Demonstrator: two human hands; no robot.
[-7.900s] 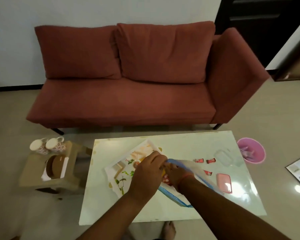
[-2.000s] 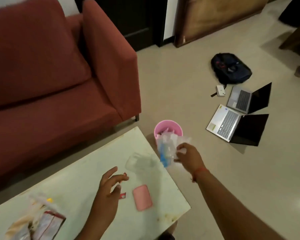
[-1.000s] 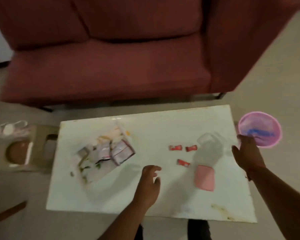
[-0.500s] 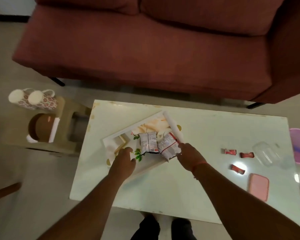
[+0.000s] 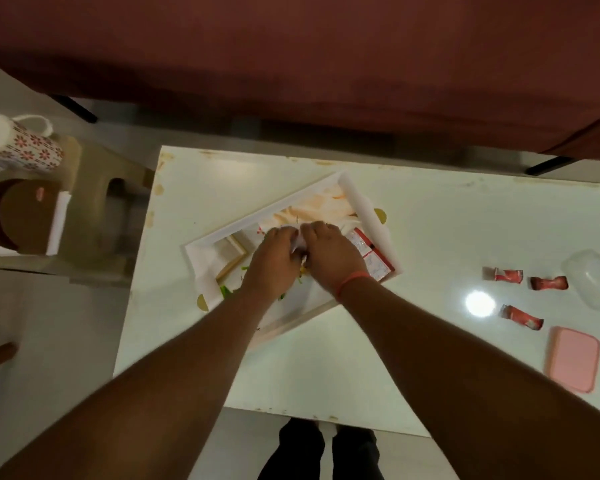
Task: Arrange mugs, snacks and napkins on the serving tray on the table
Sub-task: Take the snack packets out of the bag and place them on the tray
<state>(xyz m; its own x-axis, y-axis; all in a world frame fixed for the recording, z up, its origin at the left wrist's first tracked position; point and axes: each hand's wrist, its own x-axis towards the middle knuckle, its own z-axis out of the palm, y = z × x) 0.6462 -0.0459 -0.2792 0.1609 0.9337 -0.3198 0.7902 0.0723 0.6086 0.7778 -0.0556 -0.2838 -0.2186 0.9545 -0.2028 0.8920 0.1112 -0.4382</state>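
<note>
A white serving tray (image 5: 368, 216) with a printed floor lies askew on the white table (image 5: 447, 230). Both hands meet over its middle: my left hand (image 5: 274, 261) and my right hand (image 5: 329, 251) pinch a white snack packet (image 5: 297, 245) between them. A second red-and-white snack packet (image 5: 369, 258) lies in the tray just right of my right hand. A floral mug (image 5: 21, 147) lies on a low stool (image 5: 94, 209) to the left, beside white napkins (image 5: 58, 223). Three small red sachets (image 5: 508, 274) lie on the table to the right.
A brown round lid (image 5: 18, 216) sits on the stool. A clear plastic container (image 5: 593, 282) and a pink lid (image 5: 572, 362) lie at the table's right end. A red sofa (image 5: 291, 57) runs along the far side. My feet (image 5: 319, 452) stand at the near edge.
Both hands have closed in from the tray's sides to its middle and taken hold of one snack packet. The view has tilted further down.
</note>
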